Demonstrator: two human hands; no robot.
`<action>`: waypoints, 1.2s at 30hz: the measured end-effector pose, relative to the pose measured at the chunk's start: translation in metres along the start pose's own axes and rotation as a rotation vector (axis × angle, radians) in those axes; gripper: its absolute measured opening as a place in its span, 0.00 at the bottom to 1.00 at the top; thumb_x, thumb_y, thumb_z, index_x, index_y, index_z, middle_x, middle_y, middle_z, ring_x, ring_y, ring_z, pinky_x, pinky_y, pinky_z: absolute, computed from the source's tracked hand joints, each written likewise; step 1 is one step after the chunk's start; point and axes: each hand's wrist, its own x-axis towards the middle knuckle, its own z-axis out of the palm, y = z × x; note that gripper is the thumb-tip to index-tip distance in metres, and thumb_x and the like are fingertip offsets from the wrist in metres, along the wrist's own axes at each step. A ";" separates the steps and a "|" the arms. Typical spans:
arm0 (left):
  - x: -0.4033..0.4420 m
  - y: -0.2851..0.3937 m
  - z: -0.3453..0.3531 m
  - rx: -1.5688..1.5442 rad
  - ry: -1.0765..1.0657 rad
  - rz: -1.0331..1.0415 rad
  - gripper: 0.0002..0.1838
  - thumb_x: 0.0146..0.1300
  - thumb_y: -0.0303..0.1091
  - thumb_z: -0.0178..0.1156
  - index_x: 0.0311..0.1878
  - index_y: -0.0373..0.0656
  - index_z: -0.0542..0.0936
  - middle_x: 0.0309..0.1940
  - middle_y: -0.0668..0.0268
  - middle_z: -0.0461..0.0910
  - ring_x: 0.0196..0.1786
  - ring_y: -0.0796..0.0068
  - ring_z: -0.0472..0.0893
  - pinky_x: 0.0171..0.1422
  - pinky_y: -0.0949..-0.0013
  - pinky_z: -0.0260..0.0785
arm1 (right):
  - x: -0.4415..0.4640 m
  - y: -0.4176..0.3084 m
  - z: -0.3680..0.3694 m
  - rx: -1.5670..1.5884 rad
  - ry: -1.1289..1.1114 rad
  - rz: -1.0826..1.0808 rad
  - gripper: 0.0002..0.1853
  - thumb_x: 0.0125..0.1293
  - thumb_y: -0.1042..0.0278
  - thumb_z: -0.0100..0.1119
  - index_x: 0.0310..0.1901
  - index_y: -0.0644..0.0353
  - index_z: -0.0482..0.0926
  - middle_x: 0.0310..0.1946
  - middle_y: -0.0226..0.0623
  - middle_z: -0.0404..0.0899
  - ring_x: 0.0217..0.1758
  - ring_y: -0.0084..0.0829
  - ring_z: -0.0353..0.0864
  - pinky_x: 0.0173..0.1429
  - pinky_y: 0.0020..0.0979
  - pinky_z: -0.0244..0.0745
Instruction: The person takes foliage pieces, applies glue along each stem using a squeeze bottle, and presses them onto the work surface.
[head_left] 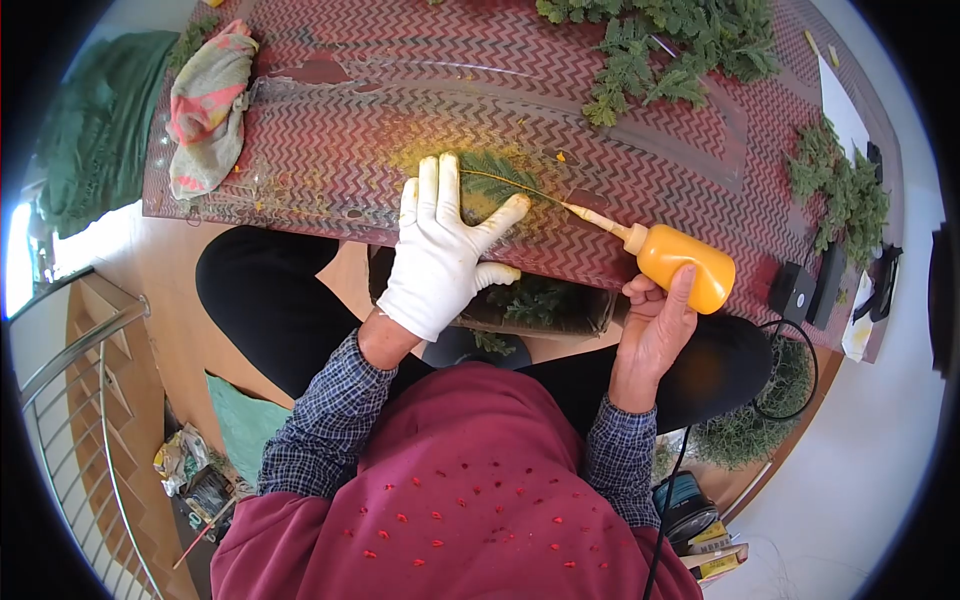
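Note:
My left hand (440,240), in a white glove with yellow-stained fingertips, lies with its fingers spread near the table's front edge. Its thumb and fingers rest at the side of a flat green feathery leaf (490,180), partly covering it. A line of yellow liquid runs along the leaf's midrib. My bare right hand (655,325) is wrapped round a yellow squeeze bottle (690,265), tilted so that its narrow nozzle points left. The nozzle tip is at the stem end of the leaf; whether it touches is too small to tell.
Yellow smears mark the zigzag-patterned tabletop (400,100) around the leaf. A stained cloth (212,110) lies at the left edge. Green sprigs (690,50) are piled at the back, with another bunch (840,185) at right. Below the table edge, a cardboard box (590,312) holds greenery.

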 end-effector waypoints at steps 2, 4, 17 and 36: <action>-0.001 -0.001 -0.002 -0.002 0.014 0.002 0.41 0.44 0.58 0.69 0.67 0.72 0.71 0.69 0.32 0.52 0.73 0.34 0.52 0.74 0.40 0.46 | 0.000 -0.002 -0.004 0.018 0.000 -0.005 0.19 0.70 0.56 0.57 0.49 0.67 0.75 0.33 0.39 0.82 0.25 0.25 0.80 0.31 0.26 0.79; -0.003 -0.004 -0.006 -0.020 0.023 0.042 0.40 0.44 0.59 0.68 0.66 0.73 0.71 0.69 0.34 0.54 0.72 0.35 0.55 0.73 0.42 0.48 | 0.001 -0.007 -0.009 0.055 0.008 0.044 0.19 0.70 0.55 0.58 0.49 0.66 0.76 0.34 0.37 0.82 0.25 0.24 0.79 0.31 0.26 0.78; 0.008 -0.015 -0.012 0.116 0.337 0.225 0.26 0.49 0.26 0.57 0.54 0.60 0.80 0.48 0.66 0.79 0.47 0.63 0.76 0.49 0.61 0.68 | 0.051 -0.101 -0.028 0.400 -0.176 -0.003 0.19 0.71 0.55 0.55 0.56 0.60 0.73 0.42 0.38 0.81 0.26 0.21 0.75 0.28 0.19 0.73; 0.165 0.053 0.014 -0.126 0.270 -0.248 0.18 0.54 0.50 0.67 0.37 0.44 0.83 0.32 0.55 0.83 0.38 0.55 0.83 0.43 0.57 0.74 | 0.067 -0.093 -0.046 0.565 -0.069 0.064 0.20 0.71 0.57 0.57 0.57 0.61 0.71 0.42 0.39 0.79 0.25 0.22 0.73 0.26 0.21 0.71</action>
